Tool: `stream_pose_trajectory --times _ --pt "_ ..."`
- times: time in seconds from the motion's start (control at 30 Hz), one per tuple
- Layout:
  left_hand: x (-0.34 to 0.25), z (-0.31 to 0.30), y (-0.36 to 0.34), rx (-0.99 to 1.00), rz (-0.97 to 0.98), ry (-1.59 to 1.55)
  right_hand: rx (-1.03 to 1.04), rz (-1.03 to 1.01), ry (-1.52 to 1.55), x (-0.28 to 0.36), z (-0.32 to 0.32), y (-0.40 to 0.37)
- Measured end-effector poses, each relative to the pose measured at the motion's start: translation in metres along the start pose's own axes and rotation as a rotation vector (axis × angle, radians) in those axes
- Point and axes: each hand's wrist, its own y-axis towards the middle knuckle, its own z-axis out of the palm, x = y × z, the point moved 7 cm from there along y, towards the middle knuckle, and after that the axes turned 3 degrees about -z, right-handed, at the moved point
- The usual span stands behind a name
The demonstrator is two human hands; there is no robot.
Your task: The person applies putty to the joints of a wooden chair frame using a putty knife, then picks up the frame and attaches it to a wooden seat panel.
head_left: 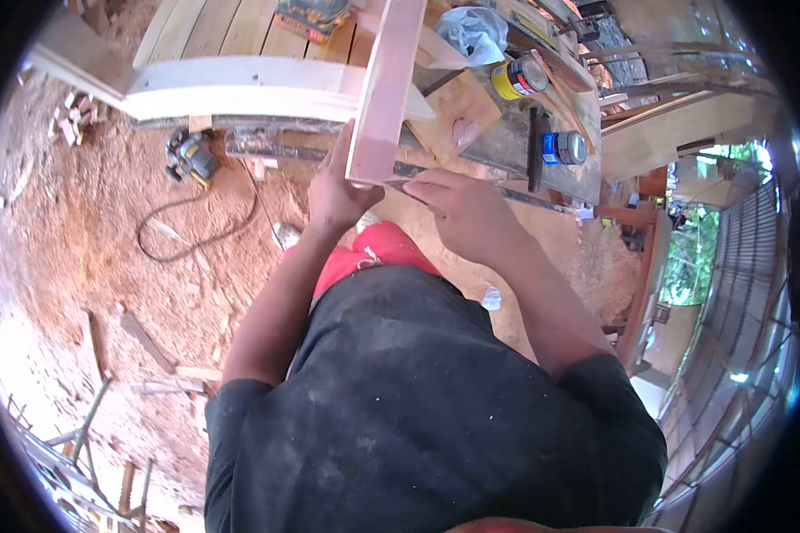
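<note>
Two bare forearms reach forward from the black shirt and red shorts, elbows bent, toward the near edge of the table [507,151]. The left hand [333,194] is raised, its fingers laid straight up the left side of one pale plank [387,84], and its grip clasps the plank's near end. The right hand [471,211] sits palm down just beside that end's right corner, its fingers curled together; I cannot tell whether its grip pinches anything. The plank lies on the table, its long axis running away from the person and leaning slightly right. Beyond, to the right, two cans lie on the table: one blue [564,147], and one yellow [517,78] farther off.
</note>
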Motion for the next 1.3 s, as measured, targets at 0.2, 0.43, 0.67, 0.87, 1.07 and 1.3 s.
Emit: stream_pose_trajectory --times 0.2,0.43,0.67,0.87,1.07,1.3 --pt "-0.007 0.002 0.004 0.005 -0.04 -0.01 -0.239 0.077 0.282 -0.056 -0.035 0.004" --pt "-0.014 0.005 0.0 0.009 -0.062 -0.025 -0.452 0.291 0.536 -0.177 -0.048 -0.024" --pt "0.014 0.019 -0.02 -0.144 -0.326 0.048 -0.543 0.73 0.628 -0.383 -0.045 -0.078" --pt "0.01 0.027 -0.026 -0.292 -0.297 0.116 -0.411 0.695 0.574 -0.506 0.013 -0.059" --pt "0.017 0.022 -0.03 -0.227 -0.403 0.167 -0.25 0.637 0.598 -0.541 0.043 -0.021" --pt "-0.005 0.022 -0.029 -0.214 -0.481 0.202 -0.276 0.575 0.085 -0.508 0.005 -0.015"
